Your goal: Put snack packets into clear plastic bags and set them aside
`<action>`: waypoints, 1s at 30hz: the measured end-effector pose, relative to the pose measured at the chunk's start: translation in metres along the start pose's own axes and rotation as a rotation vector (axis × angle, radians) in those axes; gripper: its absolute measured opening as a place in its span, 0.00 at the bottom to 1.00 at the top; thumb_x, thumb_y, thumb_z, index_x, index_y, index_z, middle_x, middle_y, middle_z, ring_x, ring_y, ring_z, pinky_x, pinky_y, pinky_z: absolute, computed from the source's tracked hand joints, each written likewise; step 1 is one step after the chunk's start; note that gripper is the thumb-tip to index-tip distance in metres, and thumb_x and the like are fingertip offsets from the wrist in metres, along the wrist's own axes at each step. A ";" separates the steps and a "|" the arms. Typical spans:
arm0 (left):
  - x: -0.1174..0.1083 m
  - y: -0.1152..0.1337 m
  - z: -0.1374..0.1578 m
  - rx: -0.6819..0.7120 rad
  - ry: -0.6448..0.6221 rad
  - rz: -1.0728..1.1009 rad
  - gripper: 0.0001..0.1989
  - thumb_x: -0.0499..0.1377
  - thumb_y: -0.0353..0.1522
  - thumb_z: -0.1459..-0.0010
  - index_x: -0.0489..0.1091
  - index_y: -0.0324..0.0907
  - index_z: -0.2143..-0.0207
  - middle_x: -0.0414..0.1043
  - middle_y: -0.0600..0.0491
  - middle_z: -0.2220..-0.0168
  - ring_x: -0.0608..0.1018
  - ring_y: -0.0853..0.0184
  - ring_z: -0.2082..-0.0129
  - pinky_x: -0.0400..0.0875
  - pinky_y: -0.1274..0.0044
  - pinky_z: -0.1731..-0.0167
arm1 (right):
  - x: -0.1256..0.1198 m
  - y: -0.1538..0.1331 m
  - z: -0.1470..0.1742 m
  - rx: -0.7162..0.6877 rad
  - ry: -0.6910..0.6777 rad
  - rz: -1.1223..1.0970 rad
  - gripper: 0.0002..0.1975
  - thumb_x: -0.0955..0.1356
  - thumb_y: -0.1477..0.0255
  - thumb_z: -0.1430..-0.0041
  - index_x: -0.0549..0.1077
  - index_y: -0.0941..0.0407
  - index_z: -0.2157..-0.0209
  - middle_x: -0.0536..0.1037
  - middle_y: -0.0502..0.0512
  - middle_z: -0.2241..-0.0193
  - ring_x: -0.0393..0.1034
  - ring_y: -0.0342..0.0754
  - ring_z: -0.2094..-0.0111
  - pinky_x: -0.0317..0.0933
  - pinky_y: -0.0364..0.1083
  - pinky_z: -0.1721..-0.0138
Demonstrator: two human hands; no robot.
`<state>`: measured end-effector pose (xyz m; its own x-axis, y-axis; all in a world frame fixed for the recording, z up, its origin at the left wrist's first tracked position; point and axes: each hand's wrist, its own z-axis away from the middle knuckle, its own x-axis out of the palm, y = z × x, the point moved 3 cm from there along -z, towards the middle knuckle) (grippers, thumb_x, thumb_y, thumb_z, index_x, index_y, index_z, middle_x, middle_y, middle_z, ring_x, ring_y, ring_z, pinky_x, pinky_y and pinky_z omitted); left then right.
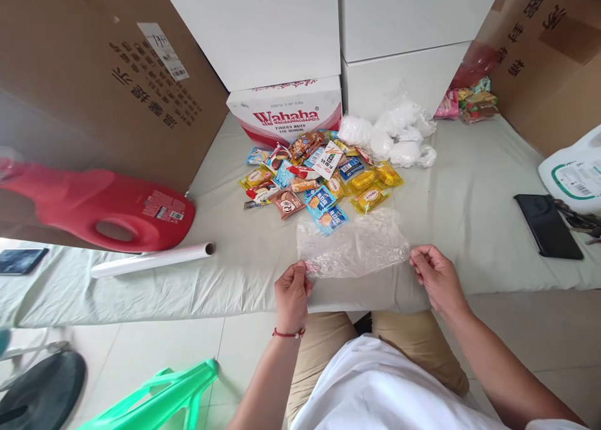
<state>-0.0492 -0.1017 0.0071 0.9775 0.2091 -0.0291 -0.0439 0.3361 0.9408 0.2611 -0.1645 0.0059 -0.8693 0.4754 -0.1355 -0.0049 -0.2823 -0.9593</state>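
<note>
A clear plastic bag [354,248] is stretched flat near the front edge of the cloth-covered surface. My left hand [292,292] pinches its lower left corner, a red beaded bracelet on the wrist. At the bag's right corner, my right hand [436,275] grips the plastic between thumb and fingers. Just beyond lies a heap of small wrapped snacks [307,173], among them blue packets [323,208] and yellow packets [369,189]. White crumpled plastic bags [394,136] are bunched behind them on the right.
A Wahaha box [291,114] stands behind the snacks. To the left are a red jug [117,208] and a white roll [154,260]. A black phone [549,226] and a white bottle [575,170] lie at right. Cardboard boxes [94,73] flank the surface; a green stool [159,399] stands below.
</note>
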 end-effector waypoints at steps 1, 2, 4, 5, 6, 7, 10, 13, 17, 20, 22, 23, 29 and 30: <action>-0.005 0.000 -0.002 -0.015 0.012 -0.008 0.22 0.67 0.51 0.48 0.72 0.41 0.74 0.59 0.61 0.85 0.57 0.75 0.84 0.48 0.79 0.81 | -0.008 0.003 0.002 0.004 -0.067 0.088 0.22 0.71 0.48 0.42 0.71 0.54 0.69 0.71 0.47 0.76 0.56 0.40 0.80 0.52 0.41 0.82; -0.008 0.000 -0.004 -0.028 0.015 -0.019 0.22 0.67 0.51 0.49 0.73 0.40 0.73 0.62 0.60 0.84 0.57 0.76 0.84 0.47 0.79 0.81 | -0.015 0.005 0.004 -0.005 -0.144 0.188 0.21 0.70 0.49 0.41 0.72 0.54 0.69 0.71 0.47 0.76 0.58 0.41 0.80 0.53 0.41 0.81; -0.014 0.000 -0.009 -0.050 0.002 -0.056 0.22 0.68 0.51 0.51 0.74 0.40 0.70 0.68 0.58 0.80 0.57 0.77 0.84 0.47 0.79 0.83 | -0.028 0.006 0.006 -0.046 -0.303 0.377 0.19 0.68 0.51 0.38 0.72 0.53 0.71 0.73 0.48 0.77 0.62 0.43 0.78 0.56 0.42 0.79; -0.016 0.000 -0.011 -0.059 -0.008 -0.078 0.22 0.68 0.50 0.52 0.74 0.39 0.70 0.69 0.58 0.79 0.57 0.77 0.84 0.47 0.80 0.83 | -0.034 0.005 0.006 -0.065 -0.371 0.446 0.19 0.67 0.52 0.36 0.73 0.53 0.71 0.74 0.48 0.77 0.64 0.44 0.76 0.58 0.42 0.77; -0.018 0.000 -0.013 -0.066 -0.022 -0.101 0.22 0.69 0.49 0.53 0.74 0.39 0.70 0.68 0.58 0.79 0.57 0.77 0.84 0.47 0.80 0.83 | -0.039 0.003 0.004 -0.078 -0.414 0.495 0.19 0.66 0.53 0.35 0.73 0.53 0.71 0.75 0.49 0.76 0.66 0.45 0.76 0.59 0.43 0.76; -0.019 -0.001 -0.015 -0.069 -0.032 -0.121 0.22 0.69 0.49 0.53 0.74 0.39 0.70 0.68 0.58 0.80 0.57 0.77 0.84 0.47 0.80 0.83 | -0.043 -0.001 0.001 -0.086 -0.419 0.531 0.19 0.65 0.53 0.34 0.74 0.53 0.70 0.76 0.50 0.75 0.67 0.46 0.76 0.59 0.43 0.76; -0.020 -0.001 -0.019 -0.039 -0.066 -0.155 0.21 0.69 0.47 0.52 0.74 0.39 0.67 0.70 0.58 0.78 0.60 0.77 0.83 0.51 0.80 0.83 | -0.051 -0.022 -0.017 -0.140 -0.253 0.601 0.19 0.64 0.52 0.34 0.76 0.52 0.66 0.79 0.52 0.72 0.68 0.46 0.75 0.60 0.44 0.74; -0.020 0.004 -0.024 0.013 -0.089 -0.164 0.21 0.69 0.46 0.51 0.75 0.39 0.64 0.73 0.56 0.74 0.64 0.76 0.81 0.56 0.81 0.80 | -0.042 -0.042 -0.036 -0.221 -0.097 0.605 0.20 0.65 0.51 0.35 0.77 0.52 0.64 0.81 0.54 0.68 0.71 0.49 0.71 0.63 0.46 0.68; -0.018 0.014 -0.035 0.018 -0.137 -0.178 0.21 0.71 0.45 0.54 0.76 0.39 0.65 0.70 0.57 0.78 0.66 0.74 0.79 0.58 0.80 0.78 | -0.009 -0.044 -0.051 -0.209 -0.204 0.594 0.22 0.67 0.48 0.39 0.79 0.52 0.66 0.81 0.53 0.71 0.72 0.50 0.71 0.64 0.47 0.67; -0.014 0.020 -0.051 0.003 -0.165 -0.182 0.21 0.72 0.45 0.58 0.76 0.39 0.67 0.68 0.58 0.80 0.66 0.73 0.79 0.56 0.80 0.79 | 0.011 -0.038 -0.045 -0.222 -0.288 0.546 0.19 0.70 0.50 0.41 0.76 0.53 0.71 0.76 0.49 0.76 0.67 0.46 0.75 0.61 0.45 0.73; -0.011 0.023 -0.066 0.000 -0.148 -0.174 0.22 0.72 0.45 0.60 0.76 0.39 0.68 0.68 0.59 0.80 0.66 0.73 0.79 0.56 0.80 0.79 | 0.016 -0.038 -0.033 -0.270 -0.267 0.448 0.18 0.69 0.53 0.39 0.74 0.53 0.70 0.74 0.48 0.77 0.66 0.45 0.75 0.60 0.44 0.73; -0.009 0.024 -0.074 -0.001 -0.136 -0.172 0.22 0.72 0.45 0.61 0.75 0.39 0.68 0.68 0.58 0.80 0.66 0.73 0.79 0.57 0.80 0.78 | 0.016 -0.038 -0.025 -0.302 -0.243 0.404 0.17 0.69 0.54 0.38 0.74 0.53 0.70 0.73 0.48 0.77 0.65 0.45 0.75 0.60 0.44 0.73; 0.005 0.041 -0.093 0.163 0.068 -0.261 0.23 0.69 0.37 0.59 0.70 0.41 0.60 0.72 0.53 0.62 0.72 0.71 0.71 0.67 0.77 0.69 | 0.018 -0.041 0.030 -0.631 -0.194 0.398 0.06 0.67 0.67 0.32 0.73 0.52 0.65 0.77 0.53 0.66 0.67 0.44 0.73 0.61 0.44 0.73; 0.006 0.046 -0.085 0.246 0.170 -0.308 0.24 0.69 0.35 0.59 0.69 0.41 0.59 0.71 0.52 0.58 0.72 0.71 0.69 0.68 0.77 0.67 | 0.021 -0.040 0.036 -0.679 -0.184 0.419 0.04 0.67 0.69 0.32 0.73 0.52 0.63 0.78 0.55 0.62 0.69 0.44 0.71 0.63 0.44 0.72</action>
<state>-0.0630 -0.0074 0.0218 0.8885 0.2883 -0.3571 0.3153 0.1817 0.9314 0.2253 -0.1737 0.0504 -0.8000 0.2819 -0.5296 0.5873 0.1879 -0.7872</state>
